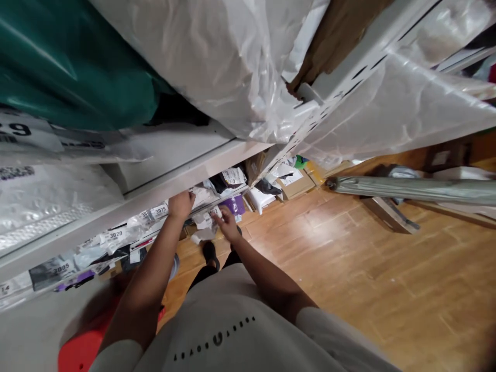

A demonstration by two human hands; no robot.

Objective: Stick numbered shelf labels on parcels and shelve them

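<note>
The right hand (228,226) grasps a white packet (203,221); the left hand (181,204), its hold unclear, is just beside a bag marked 3029 (161,210). Near the packet sits a purple package (235,205), with wooden floor (310,248) to the right.

A shiny green bag (77,67) fills the upper left of the frame. A big, crinkly white bag (217,57) is at the top middle. A white metal post (354,72) with little dark slots slants through the upper right, next to a see-through plastic sheet (372,113). At the right, a long grey-green roll (418,188) lies above the shiny wood floor (329,268). Something red (85,343) is at the lower left.
</note>
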